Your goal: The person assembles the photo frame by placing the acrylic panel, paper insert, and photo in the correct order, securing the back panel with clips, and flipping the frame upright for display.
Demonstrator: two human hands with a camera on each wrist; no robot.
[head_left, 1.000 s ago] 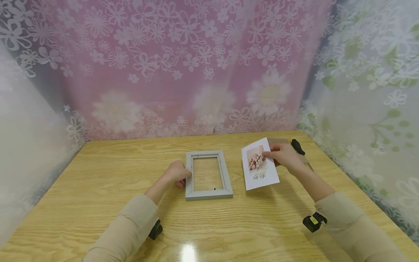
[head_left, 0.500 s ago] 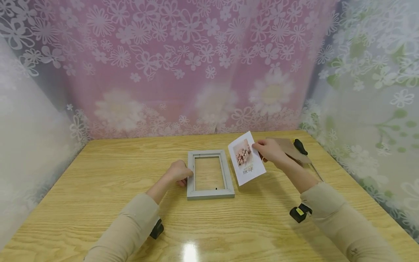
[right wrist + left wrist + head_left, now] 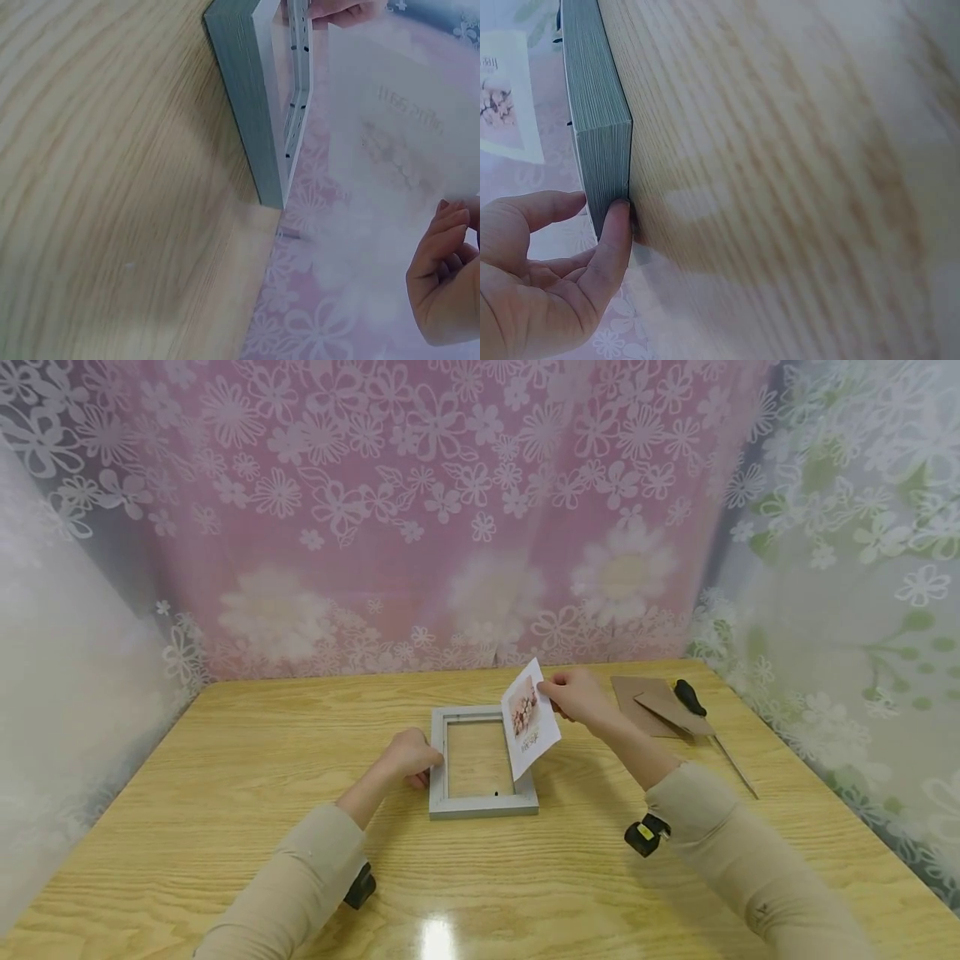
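A grey picture frame [image 3: 483,805] lies flat on the table, and wood shows through its opening. My left hand [image 3: 408,755] grips its left side; in the left wrist view the thumb and a finger of that hand [image 3: 551,277] hold the frame's edge [image 3: 604,161] from two sides. Between the fingertips of my right hand [image 3: 577,697] is a white paper print [image 3: 534,727] with pink flowers and lettering. The print is tilted above the frame's right side and covers part of it. Seen from behind in the right wrist view, the print [image 3: 397,97] is pinched at its edge.
Two brown boards [image 3: 637,687], one lying partly over the other, rest at the back right of the wooden table [image 3: 225,827]. Beside them is a screwdriver [image 3: 688,697] with a black handle. A floral curtain [image 3: 420,527] stands behind the table.
My right hand has moved left with the print, from beside the frame to over its right side. The brown boards have come fully into view. My left hand stays on the frame.
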